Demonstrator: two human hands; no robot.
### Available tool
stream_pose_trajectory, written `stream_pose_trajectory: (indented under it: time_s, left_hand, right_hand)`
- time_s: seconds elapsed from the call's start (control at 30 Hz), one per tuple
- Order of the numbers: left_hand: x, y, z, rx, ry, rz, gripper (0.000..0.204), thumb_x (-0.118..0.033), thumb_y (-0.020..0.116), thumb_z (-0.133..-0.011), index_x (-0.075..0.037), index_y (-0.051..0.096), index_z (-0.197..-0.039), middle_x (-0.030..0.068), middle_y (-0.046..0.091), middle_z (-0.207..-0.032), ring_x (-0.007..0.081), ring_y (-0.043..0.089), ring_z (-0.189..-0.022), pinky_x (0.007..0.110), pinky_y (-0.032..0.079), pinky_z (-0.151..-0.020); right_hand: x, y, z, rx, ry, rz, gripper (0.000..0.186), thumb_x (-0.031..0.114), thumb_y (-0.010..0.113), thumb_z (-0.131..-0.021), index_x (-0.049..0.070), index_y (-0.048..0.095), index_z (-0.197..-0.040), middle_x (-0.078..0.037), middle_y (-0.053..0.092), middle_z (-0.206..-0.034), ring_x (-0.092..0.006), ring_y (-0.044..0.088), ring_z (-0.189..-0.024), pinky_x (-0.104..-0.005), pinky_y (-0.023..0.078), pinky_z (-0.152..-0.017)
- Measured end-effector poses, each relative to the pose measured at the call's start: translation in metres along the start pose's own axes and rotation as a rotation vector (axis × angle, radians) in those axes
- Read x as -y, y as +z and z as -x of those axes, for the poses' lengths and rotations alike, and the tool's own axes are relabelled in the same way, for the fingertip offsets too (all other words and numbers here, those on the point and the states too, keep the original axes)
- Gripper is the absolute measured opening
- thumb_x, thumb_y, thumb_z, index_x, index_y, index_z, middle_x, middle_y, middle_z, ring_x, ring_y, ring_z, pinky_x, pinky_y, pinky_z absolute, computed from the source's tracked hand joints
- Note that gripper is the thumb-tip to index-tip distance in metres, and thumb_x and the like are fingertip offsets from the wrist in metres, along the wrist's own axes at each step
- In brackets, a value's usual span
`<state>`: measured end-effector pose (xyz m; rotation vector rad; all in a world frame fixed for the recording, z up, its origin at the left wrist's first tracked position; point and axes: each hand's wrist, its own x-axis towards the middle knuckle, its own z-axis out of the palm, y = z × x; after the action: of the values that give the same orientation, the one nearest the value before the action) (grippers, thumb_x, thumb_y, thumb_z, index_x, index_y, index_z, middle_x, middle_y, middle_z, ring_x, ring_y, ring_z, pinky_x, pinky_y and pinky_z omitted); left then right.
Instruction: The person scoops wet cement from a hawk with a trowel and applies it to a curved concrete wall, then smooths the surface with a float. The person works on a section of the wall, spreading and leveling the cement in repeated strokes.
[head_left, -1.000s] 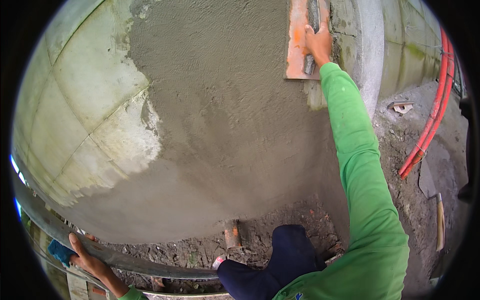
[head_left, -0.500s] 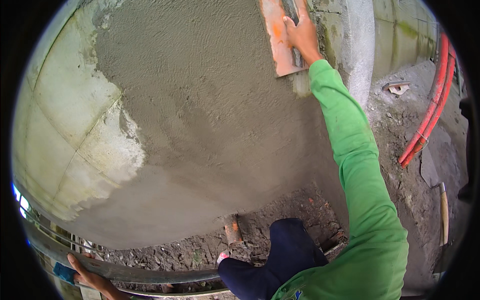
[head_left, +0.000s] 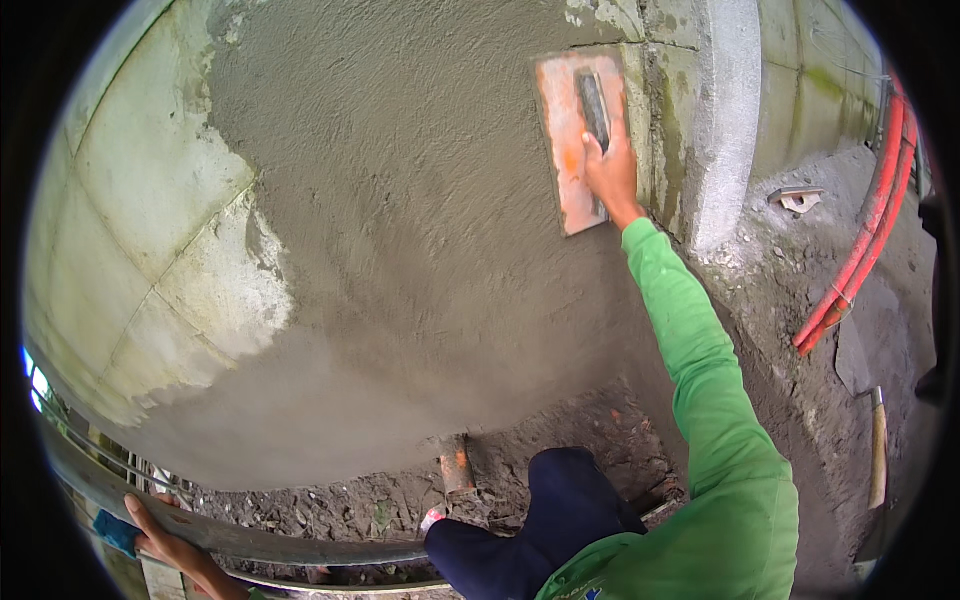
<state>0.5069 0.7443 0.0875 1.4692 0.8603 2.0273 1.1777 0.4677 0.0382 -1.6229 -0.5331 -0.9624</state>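
My right hand (head_left: 614,172) is closed around the dark handle of a worn orange rectangular plastering float (head_left: 562,170). The float lies against the right edge of the wet grey mortar (head_left: 400,220) that coats the wall. Down at the lower left, my left hand (head_left: 170,540) grips the edge of a long grey bar (head_left: 270,543), which looks bent in this view. Part of that hand's fingers is hidden behind the bar. A blue cloth-like thing (head_left: 118,533) is beside it.
Bare pale wall panels (head_left: 150,220) border the mortar on the left. A short rusty pipe (head_left: 456,464) stands out below, above rough soil. To the right are a whitish post (head_left: 727,130), red hoses (head_left: 868,240), another hand float (head_left: 798,198) and a wooden-handled trowel (head_left: 878,450).
My right hand has drawn the float down the wall toward me, so its whole face now shows. The left hand keeps its hold on the bar, and the view has shifted slightly.
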Motion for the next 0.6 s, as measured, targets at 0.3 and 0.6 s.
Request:
stream_pose_trajectory:
  time_s: [0.3, 0.6]
  left_hand:
    - [-0.015, -0.003, -0.002, 0.014, 0.091, -0.005, 0.046, -0.048, 0.065, -0.093, -0.003, 0.063, -0.084, 0.0046, 0.060, -0.071, 0.0116, 0.054, -0.061, 0.026, 0.043, -0.060]
    - [-0.016, -0.004, -0.002, -0.007, 0.030, 0.028, 0.052, -0.053, 0.066, -0.091, -0.001, 0.062, -0.085, 0.0059, 0.059, -0.072, 0.0123, 0.055, -0.062, 0.026, 0.043, -0.057]
  right_hand:
    - [0.061, 0.072, 0.104, 0.197, -0.209, 0.053, 0.043, 0.020, 0.062, -0.091, 0.006, 0.053, -0.131, -0.022, 0.068, -0.083, -0.0418, 0.068, -0.079, -0.0517, 0.053, -0.064]
    - [0.027, 0.016, 0.011, -0.035, -0.158, 0.080, 0.028, 0.016, 0.064, -0.091, 0.004, 0.055, -0.114, -0.025, 0.067, -0.089, -0.0479, 0.064, -0.082, -0.0536, 0.049, -0.066]
